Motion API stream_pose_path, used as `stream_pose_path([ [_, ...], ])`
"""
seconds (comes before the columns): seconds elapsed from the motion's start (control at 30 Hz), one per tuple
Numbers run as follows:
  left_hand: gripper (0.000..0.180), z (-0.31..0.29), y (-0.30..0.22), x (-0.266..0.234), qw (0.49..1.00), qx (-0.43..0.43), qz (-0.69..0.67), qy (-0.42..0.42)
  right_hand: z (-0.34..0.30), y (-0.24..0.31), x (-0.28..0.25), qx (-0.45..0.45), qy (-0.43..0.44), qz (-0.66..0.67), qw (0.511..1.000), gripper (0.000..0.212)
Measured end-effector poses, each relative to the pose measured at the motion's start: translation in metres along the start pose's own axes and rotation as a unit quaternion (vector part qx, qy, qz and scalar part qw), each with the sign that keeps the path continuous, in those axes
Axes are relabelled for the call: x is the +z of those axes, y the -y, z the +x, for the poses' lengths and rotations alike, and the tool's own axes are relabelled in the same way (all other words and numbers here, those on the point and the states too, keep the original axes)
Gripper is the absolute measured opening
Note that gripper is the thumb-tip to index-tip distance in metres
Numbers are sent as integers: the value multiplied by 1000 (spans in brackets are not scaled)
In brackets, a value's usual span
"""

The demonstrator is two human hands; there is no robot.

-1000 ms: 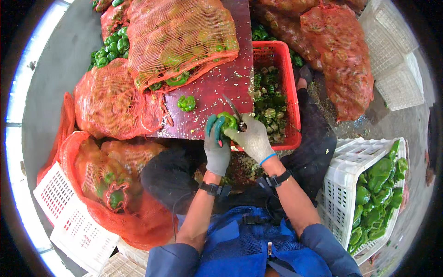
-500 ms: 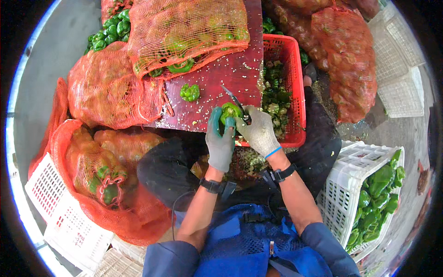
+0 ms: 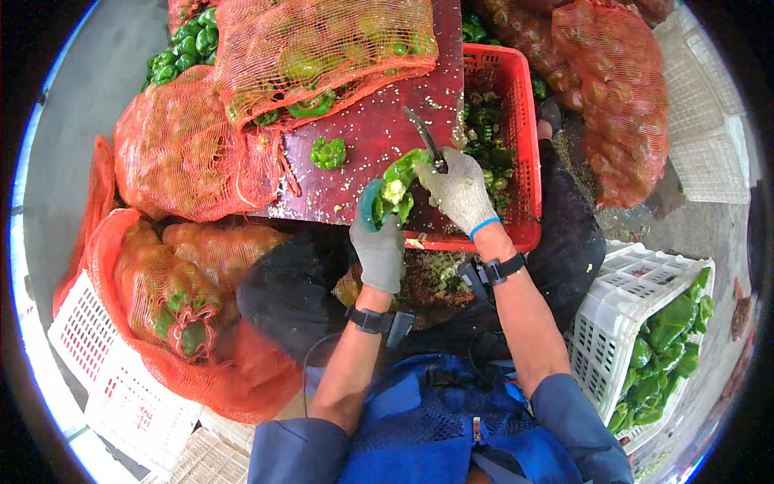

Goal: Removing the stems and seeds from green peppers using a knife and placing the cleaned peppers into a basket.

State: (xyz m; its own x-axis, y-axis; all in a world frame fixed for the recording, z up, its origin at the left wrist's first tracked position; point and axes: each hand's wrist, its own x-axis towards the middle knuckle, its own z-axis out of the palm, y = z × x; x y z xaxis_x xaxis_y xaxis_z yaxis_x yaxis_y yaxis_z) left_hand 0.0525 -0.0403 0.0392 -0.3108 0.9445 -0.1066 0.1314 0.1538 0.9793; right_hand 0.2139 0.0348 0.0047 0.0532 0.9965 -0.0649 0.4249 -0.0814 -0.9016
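Observation:
A green bell pepper (image 3: pixel 394 189), split open with its pale seed core showing, is between my two gloved hands. My left hand (image 3: pixel 377 246), in a grey glove with green fingers, is closed around its lower left side. My right hand (image 3: pixel 459 192), in a pale knit glove, grips a knife (image 3: pixel 421 131) with a dark curved blade pointing up and away. The fingertips of that hand also pinch the pepper's upper right edge. Another green pepper (image 3: pixel 328 153) lies on the dark red board (image 3: pixel 363 141), left of the knife and among scattered seeds.
A red crate (image 3: pixel 528 153) holding green and pale scraps stands right of the board. Orange mesh sacks (image 3: pixel 322 48) of peppers lie on the board and around it. A white crate (image 3: pixel 617 294) of green peppers tilts at my right; more white crates (image 3: pixel 85 331) stand at left.
The pepper has been pulled wider open, exposing its core. My right hand has moved slightly up and right with the knife, away from my left hand.

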Motion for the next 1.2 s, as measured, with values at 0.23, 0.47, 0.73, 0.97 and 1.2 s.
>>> stream_pose_path([
  [0.23, 59, 4, -7, 2, 991, -57, -119, -37, -28, 30, 2, 39, -121, -17, 992, 44],
  [0.47, 61, -2, -1, 8, 994, -41, -103, -27, -36, 39, 0, -16, -81, -43, 996, 34],
  [0.73, 71, 1, 31, 3, 993, 75, 87, 26, -24, 29, 16, -121, 15, -169, 978, 31],
  [0.97, 69, 7, 5, -7, 988, 29, -21, 149, -25, 35, 4, -44, -28, -126, 991, 26],
  [1.2, 68, 42, -8, -16, 959, 202, 186, -72, -33, 6, -62, 76, -135, -109, 982, 27],
])
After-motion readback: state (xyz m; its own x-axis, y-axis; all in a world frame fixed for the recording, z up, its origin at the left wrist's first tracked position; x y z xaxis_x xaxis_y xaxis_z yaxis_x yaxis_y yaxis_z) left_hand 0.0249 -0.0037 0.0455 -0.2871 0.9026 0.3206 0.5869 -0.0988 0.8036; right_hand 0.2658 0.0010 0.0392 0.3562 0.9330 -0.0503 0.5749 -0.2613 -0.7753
